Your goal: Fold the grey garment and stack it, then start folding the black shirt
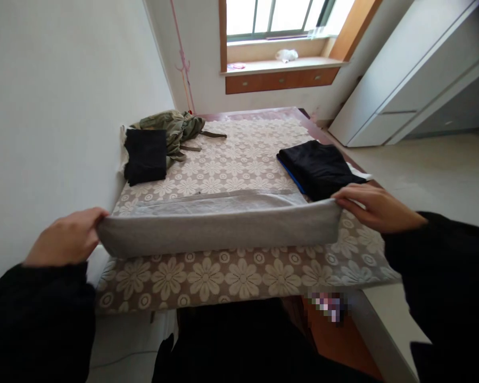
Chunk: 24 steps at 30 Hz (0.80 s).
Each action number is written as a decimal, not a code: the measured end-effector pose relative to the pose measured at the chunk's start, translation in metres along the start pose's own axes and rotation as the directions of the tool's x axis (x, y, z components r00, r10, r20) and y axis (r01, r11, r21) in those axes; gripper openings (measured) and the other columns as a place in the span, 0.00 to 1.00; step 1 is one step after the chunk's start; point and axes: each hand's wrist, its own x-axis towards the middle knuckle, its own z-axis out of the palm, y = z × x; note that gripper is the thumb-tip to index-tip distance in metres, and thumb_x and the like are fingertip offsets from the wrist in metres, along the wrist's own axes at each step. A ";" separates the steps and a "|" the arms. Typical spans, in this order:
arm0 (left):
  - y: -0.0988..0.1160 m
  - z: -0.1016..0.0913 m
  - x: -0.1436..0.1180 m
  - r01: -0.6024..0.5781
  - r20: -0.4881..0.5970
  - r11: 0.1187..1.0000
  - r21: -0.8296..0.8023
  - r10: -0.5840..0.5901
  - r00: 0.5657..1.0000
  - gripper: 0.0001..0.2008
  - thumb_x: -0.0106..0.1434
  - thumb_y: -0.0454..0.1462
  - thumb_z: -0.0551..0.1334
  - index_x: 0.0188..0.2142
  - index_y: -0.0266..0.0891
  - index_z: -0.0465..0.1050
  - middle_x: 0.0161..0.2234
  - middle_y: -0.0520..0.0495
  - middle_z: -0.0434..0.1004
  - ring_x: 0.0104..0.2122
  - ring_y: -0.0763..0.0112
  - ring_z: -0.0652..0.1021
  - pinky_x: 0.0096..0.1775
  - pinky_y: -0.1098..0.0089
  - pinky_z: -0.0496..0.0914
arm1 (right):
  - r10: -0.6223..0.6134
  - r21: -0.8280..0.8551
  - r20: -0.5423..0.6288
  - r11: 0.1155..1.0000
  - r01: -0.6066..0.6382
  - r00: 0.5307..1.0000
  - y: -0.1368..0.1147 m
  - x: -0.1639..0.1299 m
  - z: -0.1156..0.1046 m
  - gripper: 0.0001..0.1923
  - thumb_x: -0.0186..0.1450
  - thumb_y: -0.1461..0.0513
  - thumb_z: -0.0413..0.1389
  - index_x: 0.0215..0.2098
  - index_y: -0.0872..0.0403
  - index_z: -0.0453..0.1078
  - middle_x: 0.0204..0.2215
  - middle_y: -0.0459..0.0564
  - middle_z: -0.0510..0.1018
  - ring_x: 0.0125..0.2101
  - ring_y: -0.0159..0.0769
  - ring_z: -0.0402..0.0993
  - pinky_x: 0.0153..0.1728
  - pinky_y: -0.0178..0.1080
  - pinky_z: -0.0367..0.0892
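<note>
A light grey folded garment is stretched sideways across the near part of the table, its exact kind hidden by the folds. My left hand pinches its left end, close to the wall. At the other end my right hand grips the right corner between thumb and fingers. The raised front edge hangs between both hands, while a flatter layer of the same cloth lies behind it on the tablecloth. Just beyond my right hand lies a folded black garment with a blue edge.
A floral lace tablecloth covers the table. Folded black cloth lies at the back left, beside an olive-green bag with straps. The white wall borders the left side. A window sill and white cabinet stand beyond.
</note>
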 end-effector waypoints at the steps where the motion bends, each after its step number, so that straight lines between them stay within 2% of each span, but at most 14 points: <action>1: 0.013 -0.005 0.031 0.014 0.064 1.000 -0.002 -0.014 0.998 0.19 0.70 0.38 0.49 0.50 0.41 0.76 0.44 0.46 0.83 0.40 0.60 0.81 0.47 0.60 0.75 | 0.046 -0.078 0.043 0.996 -0.043 0.998 0.011 0.023 0.009 0.18 0.75 0.53 0.47 0.37 0.48 0.77 0.33 0.56 0.82 0.34 0.48 0.79 0.38 0.51 0.74; 4: 0.044 0.002 0.100 0.011 0.107 0.997 -0.071 -0.003 0.994 0.19 0.73 0.36 0.49 0.52 0.35 0.76 0.49 0.41 0.82 0.45 0.57 0.80 0.52 0.55 0.74 | 0.191 -0.307 0.085 0.939 -0.157 0.978 0.027 0.075 0.041 0.17 0.72 0.57 0.48 0.35 0.50 0.79 0.40 0.59 0.83 0.44 0.52 0.76 0.49 0.55 0.68; 7: 0.065 0.025 0.123 -0.008 0.071 0.991 -0.133 0.017 0.997 0.20 0.73 0.35 0.50 0.57 0.33 0.75 0.58 0.36 0.78 0.55 0.55 0.78 0.59 0.55 0.70 | 0.265 -0.401 -0.003 0.883 -0.243 0.964 0.016 0.091 0.068 0.14 0.71 0.61 0.52 0.43 0.54 0.80 0.56 0.59 0.80 0.55 0.54 0.71 0.59 0.59 0.59; 10: 0.093 0.045 0.114 -0.091 0.048 0.974 -0.209 0.103 0.993 0.22 0.75 0.37 0.50 0.62 0.32 0.72 0.63 0.36 0.75 0.61 0.54 0.75 0.65 0.54 0.65 | 0.216 -0.323 -0.041 0.921 -0.218 0.975 -0.016 0.090 0.087 0.18 0.73 0.60 0.53 0.56 0.55 0.77 0.65 0.59 0.73 0.62 0.53 0.67 0.63 0.57 0.57; 13: 0.132 0.056 0.094 -0.210 0.044 0.938 -0.276 0.230 0.972 0.25 0.77 0.43 0.48 0.67 0.36 0.68 0.68 0.40 0.70 0.68 0.55 0.68 0.70 0.48 0.57 | 0.130 -0.192 0.025 0.974 -0.123 0.991 -0.051 0.090 0.106 0.24 0.77 0.55 0.49 0.66 0.54 0.71 0.67 0.57 0.71 0.65 0.51 0.66 0.65 0.53 0.59; 15: 0.157 0.061 0.083 -0.245 0.036 0.920 -0.306 0.269 0.963 0.28 0.78 0.47 0.48 0.70 0.40 0.63 0.72 0.41 0.64 0.73 0.52 0.61 0.72 0.43 0.51 | 0.139 -0.172 0.063 0.977 -0.126 0.988 -0.066 0.092 0.122 0.28 0.78 0.52 0.47 0.71 0.53 0.65 0.71 0.56 0.66 0.69 0.54 0.60 0.68 0.57 0.56; 17: 0.176 0.068 0.076 -0.236 0.052 0.917 -0.323 0.266 0.963 0.32 0.77 0.51 0.48 0.74 0.41 0.58 0.75 0.41 0.57 0.75 0.49 0.54 0.73 0.38 0.46 | 0.218 -0.205 0.086 0.959 -0.197 0.972 -0.073 0.089 0.140 0.32 0.77 0.47 0.48 0.75 0.49 0.59 0.75 0.55 0.58 0.73 0.61 0.50 0.69 0.66 0.49; 20: 0.184 0.080 0.071 -0.211 0.108 0.921 -0.328 0.259 0.960 0.37 0.76 0.55 0.49 0.77 0.42 0.49 0.78 0.41 0.48 0.77 0.47 0.49 0.73 0.35 0.42 | 0.336 -0.266 0.096 0.916 -0.301 0.937 -0.071 0.074 0.166 0.37 0.76 0.43 0.47 0.78 0.46 0.54 0.77 0.53 0.53 0.75 0.67 0.43 0.68 0.77 0.42; 24: 0.178 0.085 0.068 -0.232 0.112 0.921 -0.313 0.278 0.954 0.40 0.74 0.58 0.50 0.78 0.43 0.45 0.78 0.41 0.45 0.77 0.47 0.48 0.73 0.36 0.40 | 0.343 -0.290 0.026 0.901 -0.322 0.939 -0.063 0.050 0.181 0.38 0.75 0.43 0.46 0.79 0.46 0.52 0.77 0.53 0.52 0.75 0.67 0.40 0.68 0.78 0.38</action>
